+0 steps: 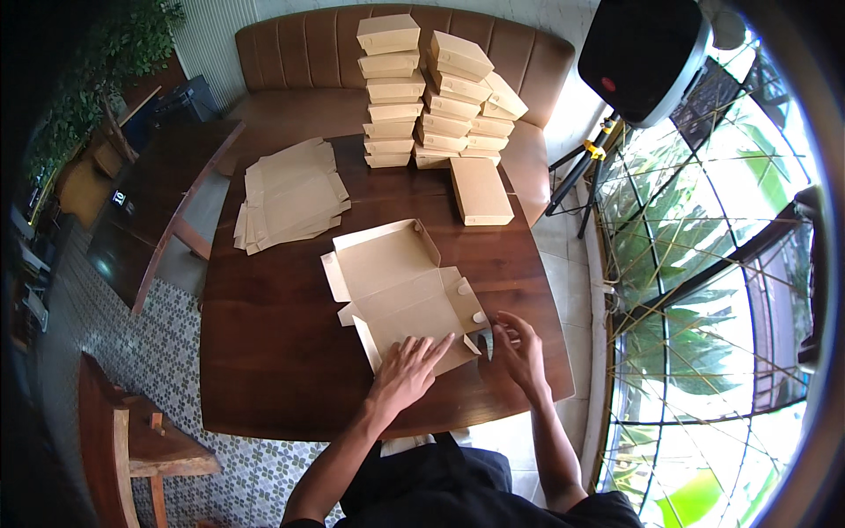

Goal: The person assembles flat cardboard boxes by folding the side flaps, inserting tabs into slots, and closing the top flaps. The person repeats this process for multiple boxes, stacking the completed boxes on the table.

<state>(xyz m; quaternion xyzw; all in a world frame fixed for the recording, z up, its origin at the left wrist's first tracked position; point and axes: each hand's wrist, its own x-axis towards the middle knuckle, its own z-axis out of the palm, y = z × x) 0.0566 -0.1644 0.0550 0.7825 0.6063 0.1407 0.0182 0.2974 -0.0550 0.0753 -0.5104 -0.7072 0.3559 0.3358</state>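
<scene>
A half-folded brown cardboard box (396,286) lies open on the dark wooden table (273,352), its near panels still flat. My left hand (407,371) presses flat on the box's near panel, fingers spread. My right hand (519,350) pinches the small side flap at the box's right near corner. A pile of flat unfolded box blanks (290,195) lies at the table's far left. One closed box (481,190) rests alone at the far right, in front of stacks of finished boxes (436,92).
A brown padded bench (299,66) stands behind the table. A black speaker on a tripod (638,57) is at the far right by the windows. A second dark table (163,189) and a wooden chair (132,440) are to the left.
</scene>
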